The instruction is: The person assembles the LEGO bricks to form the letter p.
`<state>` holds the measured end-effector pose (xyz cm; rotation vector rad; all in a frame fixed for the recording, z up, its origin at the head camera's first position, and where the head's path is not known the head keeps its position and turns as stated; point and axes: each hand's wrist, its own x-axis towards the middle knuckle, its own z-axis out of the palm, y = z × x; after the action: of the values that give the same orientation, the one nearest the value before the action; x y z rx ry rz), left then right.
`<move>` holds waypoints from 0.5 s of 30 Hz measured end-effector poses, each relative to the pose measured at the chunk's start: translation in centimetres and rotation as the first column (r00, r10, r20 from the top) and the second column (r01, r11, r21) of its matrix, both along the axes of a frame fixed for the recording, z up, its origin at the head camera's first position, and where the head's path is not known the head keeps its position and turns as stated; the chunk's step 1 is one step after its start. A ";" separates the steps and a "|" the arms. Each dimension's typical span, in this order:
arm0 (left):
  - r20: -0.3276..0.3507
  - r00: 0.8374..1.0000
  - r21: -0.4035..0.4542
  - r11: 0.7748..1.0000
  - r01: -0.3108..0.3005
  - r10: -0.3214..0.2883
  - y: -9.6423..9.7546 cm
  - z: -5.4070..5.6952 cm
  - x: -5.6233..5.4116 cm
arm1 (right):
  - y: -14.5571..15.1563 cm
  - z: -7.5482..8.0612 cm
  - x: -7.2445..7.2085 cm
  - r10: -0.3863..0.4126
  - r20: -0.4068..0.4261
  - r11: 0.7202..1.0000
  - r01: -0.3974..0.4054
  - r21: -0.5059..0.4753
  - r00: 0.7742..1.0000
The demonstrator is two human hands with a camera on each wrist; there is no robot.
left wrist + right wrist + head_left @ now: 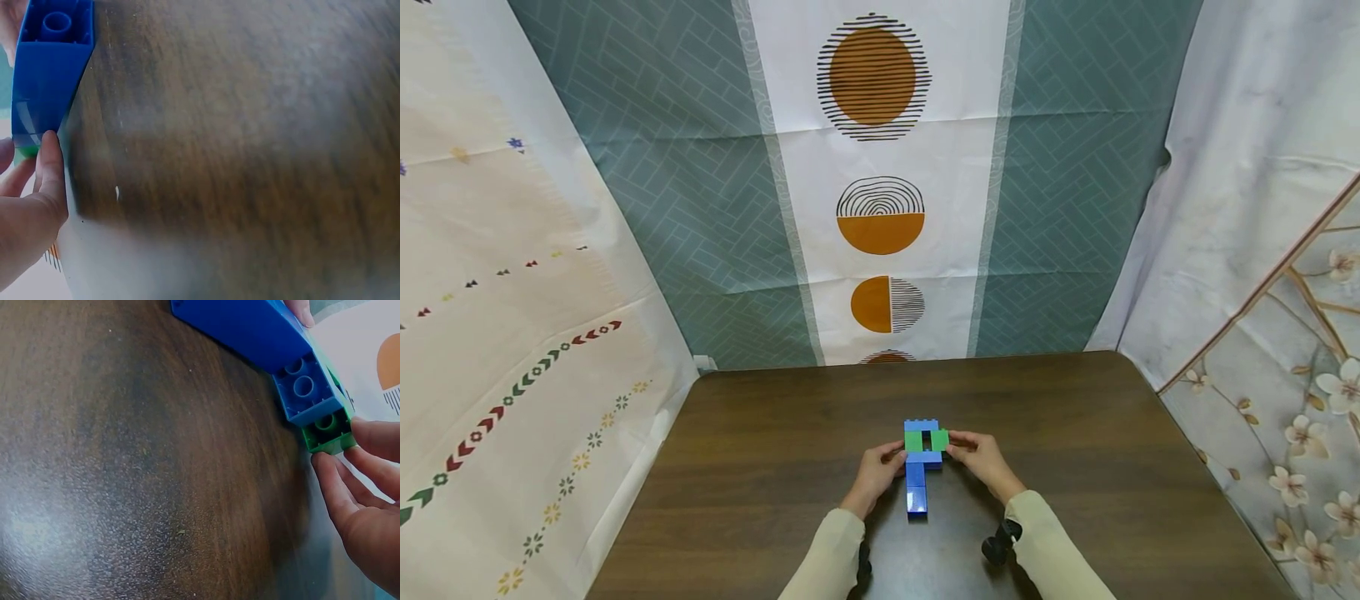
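Note:
A structure of blue and green toy building bricks stands over the table, seen in the head view. Its lower part is a column of blue bricks (916,487), topped by a wider blue brick (923,457). Above that, a left green brick (913,441) and a right green brick (940,440) flank a gap, with another blue brick (921,425) across the top. My left hand (877,475) holds the structure's left side near the green brick. With thumb and fingers, my right hand (369,519) pinches the right green brick, which juts outward, its hollow underside partly showing.
The brown wooden table (760,450) extends around the bricks. A patterned cloth (880,258) hangs behind its far edge, with light curtains (1225,250) at the sides. A black device (997,546) is at the right wrist.

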<state>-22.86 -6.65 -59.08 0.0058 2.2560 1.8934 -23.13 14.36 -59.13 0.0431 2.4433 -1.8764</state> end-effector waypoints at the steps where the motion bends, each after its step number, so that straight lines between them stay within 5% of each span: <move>1: -0.002 1.000 -0.004 1.000 -0.001 0.001 0.0 -0.1 0.0 | 0.0 0.0 0.0 0.003 0.002 1.000 -0.003 0.000 1.000; 15: -0.049 0.999 -0.063 0.998 -0.011 0.008 0.3 -0.3 -0.2 | -0.2 -0.3 0.0 0.018 0.006 1.000 -0.019 0.022 1.000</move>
<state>-23.01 -6.39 -59.42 0.0322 2.3510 1.8443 -23.11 14.21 -59.43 0.0267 2.4521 -1.8398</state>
